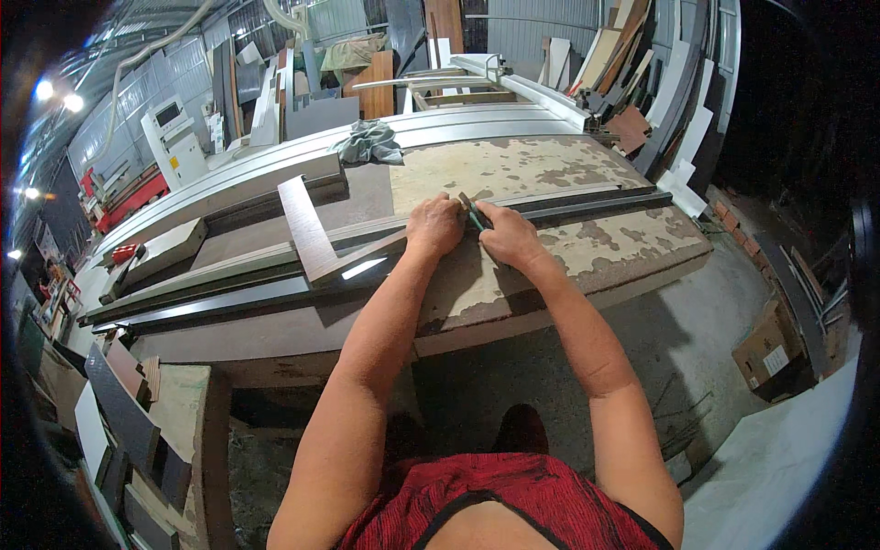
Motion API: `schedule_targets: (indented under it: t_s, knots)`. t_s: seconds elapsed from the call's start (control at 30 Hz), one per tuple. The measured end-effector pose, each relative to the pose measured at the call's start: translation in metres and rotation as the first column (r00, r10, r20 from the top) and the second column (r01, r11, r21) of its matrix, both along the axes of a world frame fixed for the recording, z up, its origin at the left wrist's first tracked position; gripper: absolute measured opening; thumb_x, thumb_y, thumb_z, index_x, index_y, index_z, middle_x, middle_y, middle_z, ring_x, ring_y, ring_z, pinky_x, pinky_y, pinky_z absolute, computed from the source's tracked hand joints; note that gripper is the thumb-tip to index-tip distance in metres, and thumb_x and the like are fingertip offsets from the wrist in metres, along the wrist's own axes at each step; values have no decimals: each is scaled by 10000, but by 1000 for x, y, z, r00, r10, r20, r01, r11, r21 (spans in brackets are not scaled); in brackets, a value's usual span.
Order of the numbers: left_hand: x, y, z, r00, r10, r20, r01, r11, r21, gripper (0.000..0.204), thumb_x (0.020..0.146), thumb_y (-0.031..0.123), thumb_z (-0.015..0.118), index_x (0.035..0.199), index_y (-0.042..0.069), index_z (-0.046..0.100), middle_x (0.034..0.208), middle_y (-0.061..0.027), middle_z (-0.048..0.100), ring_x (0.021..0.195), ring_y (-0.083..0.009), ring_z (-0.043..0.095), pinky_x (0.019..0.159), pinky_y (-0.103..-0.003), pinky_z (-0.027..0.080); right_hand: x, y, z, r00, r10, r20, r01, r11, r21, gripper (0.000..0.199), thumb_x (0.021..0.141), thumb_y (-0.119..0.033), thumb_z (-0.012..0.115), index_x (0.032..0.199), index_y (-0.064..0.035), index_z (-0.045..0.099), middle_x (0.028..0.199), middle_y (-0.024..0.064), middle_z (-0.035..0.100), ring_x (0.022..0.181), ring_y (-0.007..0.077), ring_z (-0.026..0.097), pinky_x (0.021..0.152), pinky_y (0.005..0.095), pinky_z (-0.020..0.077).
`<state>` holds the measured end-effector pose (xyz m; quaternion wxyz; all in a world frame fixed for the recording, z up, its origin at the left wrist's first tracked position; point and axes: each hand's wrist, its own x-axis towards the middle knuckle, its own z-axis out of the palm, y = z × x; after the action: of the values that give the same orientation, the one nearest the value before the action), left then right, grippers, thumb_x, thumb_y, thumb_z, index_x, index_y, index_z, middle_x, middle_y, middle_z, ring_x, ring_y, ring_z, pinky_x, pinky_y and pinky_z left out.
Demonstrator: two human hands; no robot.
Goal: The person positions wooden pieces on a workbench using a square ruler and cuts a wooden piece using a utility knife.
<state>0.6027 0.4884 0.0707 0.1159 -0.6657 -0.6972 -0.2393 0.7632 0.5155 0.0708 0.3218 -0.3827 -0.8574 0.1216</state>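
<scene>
A long dark strip (587, 203) lies lengthwise along the worktop (642, 252), toward its right end. The left hand (434, 225) presses closed on it, beside the right hand (507, 235), which grips a green pen (475, 218). A brown board (307, 229) crosses the strips further left; a grey rag (368, 142) sits by the far edge.

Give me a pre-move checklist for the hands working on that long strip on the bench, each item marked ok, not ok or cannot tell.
1. Left hand pressing down on the long wooden strip: ok.
2. Right hand has a grip on the green-handled tool: ok.
3. Tool tip position on the strip: cannot tell, hidden between the hands.
4. Strip lying flat along the worn workbench: ok.
5. Loose short board lying across the strips near the left hand: not ok.
6. Grey rag away from the hands: ok.
</scene>
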Motion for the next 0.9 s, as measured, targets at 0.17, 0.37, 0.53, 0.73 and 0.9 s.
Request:
schedule_targets:
  t_s: [0.17, 0.37, 0.53, 0.73, 0.9]
  knots:
    - [-8, 2, -2, 1000, 23, 3, -23, 1000, -20, 247, 839, 257, 606, 1018, 105, 683, 1013, -139, 623, 979, -340, 620, 854, -434, 490, 10, -14, 1, 998, 28, 49, -26, 999, -44, 551, 750, -144, 489, 1296, -72, 504, 1046, 252, 641, 1001, 416, 608, 892, 499, 459]
    - [-5, 2, -2, 1000, -9, 6, 9, 1000, 1, 262, 878, 306, 567, 1015, 115, 684, 1016, -146, 623, 976, -343, 619, 849, -444, 487, 19, -21, 2, 997, 24, 73, -22, 999, -26, 550, 744, -138, 496, 1290, -78, 505, 1029, 256, 642, 985, 417, 613, 876, 499, 466]
    - [1, 0, 0, 1000, 0, 0, 0, 1000, 12, 209, 854, 205, 567, 980, 102, 698, 1032, -128, 632, 966, -323, 630, 836, -423, 508, 0, -8, 3, 999, -17, 43, 17, 1000, -5, 554, 737, -141, 491, 1284, -58, 510, 1035, 260, 640, 993, 420, 609, 890, 501, 463]
    - [-2, -3, 1, 1000, 31, 5, -31, 1000, -1, 227, 856, 231, 561, 974, 94, 699, 1022, -125, 638, 969, -323, 629, 841, -416, 506, 13, -17, -5, 999, 28, 30, -27, 999, -30, 571, 737, -147, 493, 1301, -61, 503, 1070, 258, 634, 1000, 417, 608, 900, 490, 462]
    - [-3, -1, 2, 1000, 4, 6, -4, 1000, 23, 252, 857, 275, 575, 976, 82, 686, 1018, -146, 638, 965, -351, 627, 844, -432, 498, 25, -11, -11, 989, 112, -92, -111, 994, 23, 535, 735, -161, 544, 1256, -39, 540, 1024, 243, 652, 975, 404, 622, 885, 461, 473]
